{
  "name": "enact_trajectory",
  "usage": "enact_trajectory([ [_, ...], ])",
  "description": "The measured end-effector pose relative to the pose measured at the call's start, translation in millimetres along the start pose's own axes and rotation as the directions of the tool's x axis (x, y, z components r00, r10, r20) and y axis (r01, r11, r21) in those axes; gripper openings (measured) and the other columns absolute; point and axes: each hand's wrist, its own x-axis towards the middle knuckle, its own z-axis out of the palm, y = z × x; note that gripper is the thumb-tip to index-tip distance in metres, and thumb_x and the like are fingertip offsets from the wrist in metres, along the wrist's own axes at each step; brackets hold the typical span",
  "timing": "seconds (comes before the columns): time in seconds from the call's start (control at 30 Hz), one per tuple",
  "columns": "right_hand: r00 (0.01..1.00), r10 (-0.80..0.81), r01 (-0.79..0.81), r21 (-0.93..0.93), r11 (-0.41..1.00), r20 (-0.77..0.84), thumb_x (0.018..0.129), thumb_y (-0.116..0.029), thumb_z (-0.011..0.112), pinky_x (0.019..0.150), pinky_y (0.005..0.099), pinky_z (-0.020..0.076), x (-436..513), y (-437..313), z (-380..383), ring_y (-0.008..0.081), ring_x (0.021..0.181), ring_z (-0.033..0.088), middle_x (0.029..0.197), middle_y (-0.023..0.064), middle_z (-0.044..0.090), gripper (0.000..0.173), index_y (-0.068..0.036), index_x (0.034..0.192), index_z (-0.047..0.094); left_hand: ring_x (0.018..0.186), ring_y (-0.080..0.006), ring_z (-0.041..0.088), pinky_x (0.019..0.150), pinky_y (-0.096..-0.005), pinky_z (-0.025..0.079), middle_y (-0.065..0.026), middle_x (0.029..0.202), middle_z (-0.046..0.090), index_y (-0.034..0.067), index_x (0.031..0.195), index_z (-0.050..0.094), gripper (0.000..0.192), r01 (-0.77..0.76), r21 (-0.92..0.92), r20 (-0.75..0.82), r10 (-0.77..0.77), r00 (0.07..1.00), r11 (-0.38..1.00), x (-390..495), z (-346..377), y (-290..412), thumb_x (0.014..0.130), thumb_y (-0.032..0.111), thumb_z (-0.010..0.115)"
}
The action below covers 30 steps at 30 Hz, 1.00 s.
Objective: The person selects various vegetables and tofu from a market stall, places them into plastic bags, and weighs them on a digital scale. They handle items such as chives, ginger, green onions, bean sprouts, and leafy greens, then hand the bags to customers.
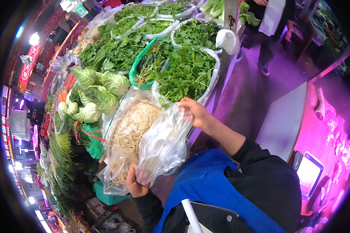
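My left hand and my right hand hold a clear plastic bag between them. The right grips its upper edge; the left pinches its lower end. It is wrinkled and see-through, and I cannot tell whether anything is inside. Just beyond it lies a heap of thin, pale yellow strands, perhaps sprouts, in a clear plastic liner. The held bag covers part of that heap. Next to my right hand is a white-lined bundle of leafy greens.
Pale green cabbages sit left of the strands, above a green plastic bag. A metal post carries a white roll. At right, a pink-lit counter holds meat and a scale. Another person stands in the aisle.
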Motion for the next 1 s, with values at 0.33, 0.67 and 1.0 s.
enact_trajectory([
  [0.33, 0.839, -0.022, 0.352, -0.511, 0.785, 0.544, 0.084, -0.013, 0.070, 0.055, 0.0208, 0.0321, -29.6, -11.3, 34.3, 0.0030, 0.063, 0.040, 0.070, -0.0060, 0.045, 0.020, -0.010, 0.083, 0.050, 0.102, -0.0184, 0.055, 0.090, -0.0337, 0.042, -0.0083, 0.111, 0.061, 0.002, 0.115, 0.061, 0.033, -0.116, 0.730, 0.414, 0.301, 0.859, -0.674, 78.8, 48.6, -47.4, 0.085, 0.011, 0.069],
  [0.67, 0.786, -0.576, -0.039, -0.912, -0.407, 0.224, 0.077, -0.031, 0.075, 0.069, 0.0443, 0.0504, 8.1, -89.1, -81.1, 0.0341, 0.075, 0.065, 0.077, 0.0140, 0.065, 0.029, -0.003, 0.079, 0.066, 0.080, -0.0056, 0.055, 0.072, -0.0195, 0.044, 0.0019, 0.089, 0.063, 0.003, 0.100, 0.064, 0.011, -0.176, 0.863, -0.078, 0.469, 0.880, 0.474, 75.2, -31.9, 11.6, 0.092, 0.011, 0.062],
  [1.0, 0.602, -0.783, -0.203, -0.918, -0.342, 0.159, 0.080, -0.026, 0.069, 0.068, 0.0441, 0.0513, 4.6, -63.4, -77.9, 0.0356, 0.076, 0.066, 0.074, 0.0172, 0.066, 0.023, -0.003, 0.077, 0.065, 0.094, -0.0105, 0.058, 0.081, -0.0213, 0.046, -0.0021, 0.103, 0.063, 0.001, 0.112, 0.061, 0.028, -0.243, 0.903, 0.012, 0.544, 0.839, 0.356, 55.0, -42.3, 99.6, 0.085, 0.000, 0.065],
])
